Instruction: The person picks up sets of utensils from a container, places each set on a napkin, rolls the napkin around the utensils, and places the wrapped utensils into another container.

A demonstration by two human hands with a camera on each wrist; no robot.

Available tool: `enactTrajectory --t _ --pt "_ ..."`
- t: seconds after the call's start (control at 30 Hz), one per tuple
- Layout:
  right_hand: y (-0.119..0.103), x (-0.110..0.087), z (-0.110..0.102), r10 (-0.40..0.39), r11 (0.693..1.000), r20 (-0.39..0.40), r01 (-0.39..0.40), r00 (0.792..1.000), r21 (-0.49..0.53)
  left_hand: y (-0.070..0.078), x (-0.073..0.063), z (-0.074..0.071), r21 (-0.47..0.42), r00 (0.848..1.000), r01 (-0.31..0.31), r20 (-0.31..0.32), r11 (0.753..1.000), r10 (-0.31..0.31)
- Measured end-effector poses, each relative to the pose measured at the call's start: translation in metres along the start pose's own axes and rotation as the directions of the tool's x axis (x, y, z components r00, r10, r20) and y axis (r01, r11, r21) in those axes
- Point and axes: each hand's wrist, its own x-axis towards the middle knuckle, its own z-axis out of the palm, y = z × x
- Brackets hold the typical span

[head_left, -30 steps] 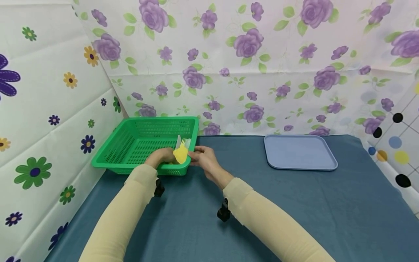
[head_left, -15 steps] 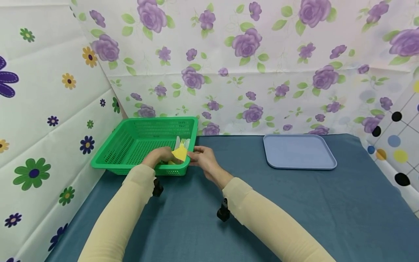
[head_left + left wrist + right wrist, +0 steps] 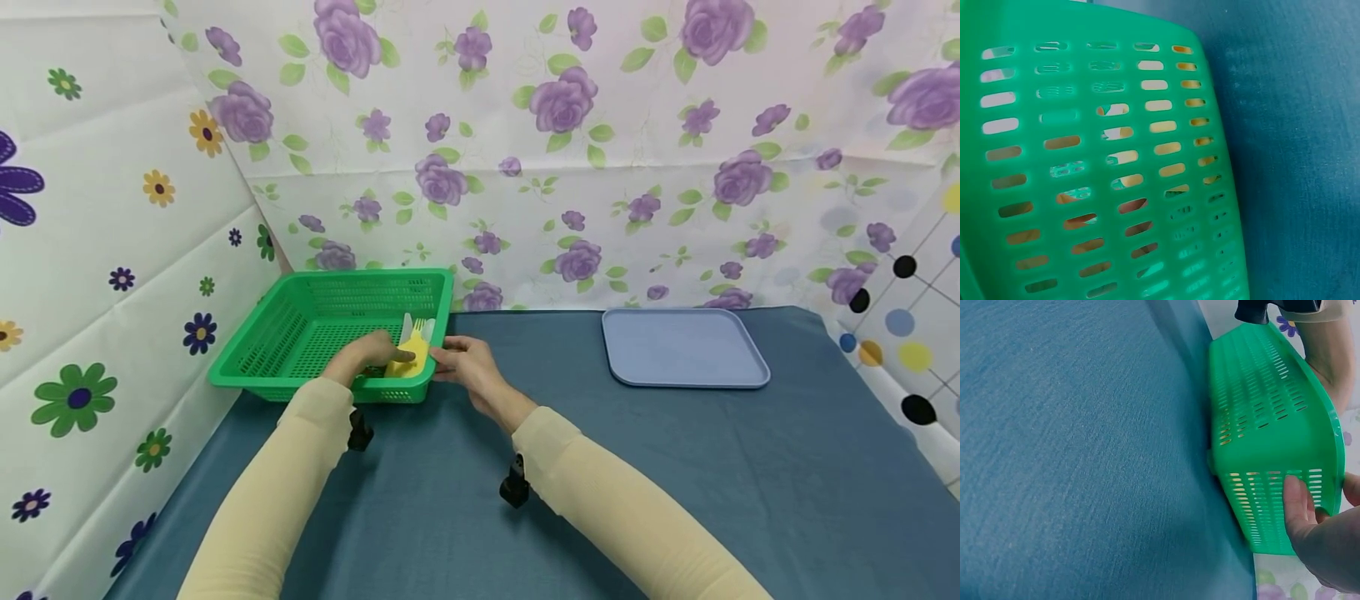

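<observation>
In the head view, my left hand (image 3: 373,348) reaches over the front rim into the green plastic basket (image 3: 300,387). One straight digit lies on a broad yellow piece (image 3: 405,368) in the front right corner; the other fingers are hidden. Yellow fork tines (image 3: 418,326) show just behind this piece, with a pale knife-like blade (image 3: 407,323) and another pale piece (image 3: 429,328) beside them. My right hand (image 3: 471,367) grips the basket's right rim. The right wrist view has its fingers (image 3: 1297,506) against the slotted outer wall and another digit over the rim.
A pale blue tray (image 3: 686,348) lies at the right on the blue cloth (image 3: 637,467). Behind the basket hangs a white sheet with purple flowers (image 3: 566,100); a second flowered sheet (image 3: 112,225) stands close along the left. Basket slots (image 3: 1125,156) fill most of the left wrist view.
The broad yellow piece, earlier raised and tilted beside my left hand, now lies lower in the basket corner. A digit of my left hand has come into view on top. My right hand keeps its place.
</observation>
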Motion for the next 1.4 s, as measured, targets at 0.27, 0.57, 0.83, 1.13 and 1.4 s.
enactTrajectory --t 0.27,0.57,0.83,1.13,1.4 --pt "0.0 0.001 -0.001 0.013 1.0 0.01 -0.012 1.0 -0.014 -0.005 0.005 0.001 -0.071 0.998 -0.046 -0.046 0.996 0.042" --pt "-0.002 0.002 -0.003 0.014 1.0 0.009 -0.014 1.0 -0.02 -0.006 0.003 -0.003 -0.137 0.986 -0.142 -0.11 0.98 0.128" --pt "-0.003 0.002 -0.014 0.005 1.0 -0.001 -0.005 1.0 -0.022 0.001 0.0 -0.007 -0.18 0.948 -0.261 -0.232 0.948 0.217" --pt "-0.017 -0.001 -0.045 -0.051 0.997 -0.04 0.049 0.998 -0.062 0.03 -0.011 -0.004 -0.22 0.813 -0.502 -0.45 0.836 0.369" --pt "-0.044 -0.007 -0.089 -0.142 0.977 -0.078 0.127 0.987 -0.172 0.08 -0.026 0.014 -0.211 0.732 -0.635 -0.472 0.743 0.491"
